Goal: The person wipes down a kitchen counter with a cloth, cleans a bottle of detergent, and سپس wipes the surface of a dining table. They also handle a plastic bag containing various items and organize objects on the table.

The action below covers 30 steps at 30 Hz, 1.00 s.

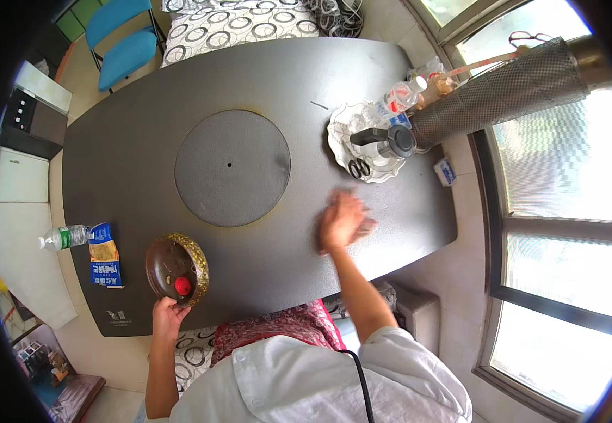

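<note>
My left hand (168,315) grips the near rim of a round brown bowl (159,264) with a gold-patterned outer wall. The bowl is tilted, and a small red round object (182,286) lies inside with a few light scraps. On the right part of the dark grey table (263,264), my right hand (342,219) presses down on a dark reddish cloth (366,228). Hand and cloth are both blurred, and the palm hides most of the cloth.
Beyond my right hand, a white scalloped tray (339,138) holds a lidded glass pot (390,145), black-handled scissors (359,168) and a plastic bottle (398,100). A blue packet (105,256) and another bottle (65,237) are at left. A mesh-wrapped pipe (501,90) rises at right.
</note>
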{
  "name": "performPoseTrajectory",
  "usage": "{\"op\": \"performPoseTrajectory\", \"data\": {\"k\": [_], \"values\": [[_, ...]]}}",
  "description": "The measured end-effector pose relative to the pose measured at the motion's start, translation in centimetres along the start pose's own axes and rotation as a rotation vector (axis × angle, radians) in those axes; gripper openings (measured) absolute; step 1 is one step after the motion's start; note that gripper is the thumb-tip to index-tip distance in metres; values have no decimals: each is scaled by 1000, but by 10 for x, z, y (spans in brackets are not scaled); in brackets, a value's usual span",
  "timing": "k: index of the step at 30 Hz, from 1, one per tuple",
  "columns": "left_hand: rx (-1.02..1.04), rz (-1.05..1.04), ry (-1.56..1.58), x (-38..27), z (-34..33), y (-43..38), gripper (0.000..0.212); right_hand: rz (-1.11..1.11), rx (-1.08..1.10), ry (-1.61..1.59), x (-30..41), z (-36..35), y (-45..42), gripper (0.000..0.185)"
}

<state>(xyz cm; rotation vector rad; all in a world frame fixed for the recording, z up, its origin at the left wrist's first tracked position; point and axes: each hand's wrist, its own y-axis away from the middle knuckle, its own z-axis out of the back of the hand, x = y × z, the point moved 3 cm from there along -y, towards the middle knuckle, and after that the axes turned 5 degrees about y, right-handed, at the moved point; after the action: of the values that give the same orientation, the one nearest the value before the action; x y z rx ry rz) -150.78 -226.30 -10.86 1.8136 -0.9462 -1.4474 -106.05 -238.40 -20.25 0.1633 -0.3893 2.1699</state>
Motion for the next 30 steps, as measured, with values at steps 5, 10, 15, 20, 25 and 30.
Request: {"op": "performPoseTrajectory", "data": {"k": [5, 10, 15, 20, 25, 30], "values": [[32, 0, -10, -4, -3, -7, 33, 366, 125, -9, 59, 21, 5, 55], [34, -21, -84, -11, -14, -9, 48, 246, 278, 30, 51, 13, 43, 66], [-20, -11, -37, -10, -28, -3, 49, 154, 181, -15, 117, -43, -42, 66], [-81, -30, 17, -12, -30, 10, 50, 266, 63, -55, 174, -82, -138, 59], [-135, -59, 108, -7, -31, 27, 50, 477, 159, -68, 240, -96, -183, 63], [-107, -101, 88, -4, -17, 33, 48, 963, 410, -51, 297, -52, -41, 75]]}}
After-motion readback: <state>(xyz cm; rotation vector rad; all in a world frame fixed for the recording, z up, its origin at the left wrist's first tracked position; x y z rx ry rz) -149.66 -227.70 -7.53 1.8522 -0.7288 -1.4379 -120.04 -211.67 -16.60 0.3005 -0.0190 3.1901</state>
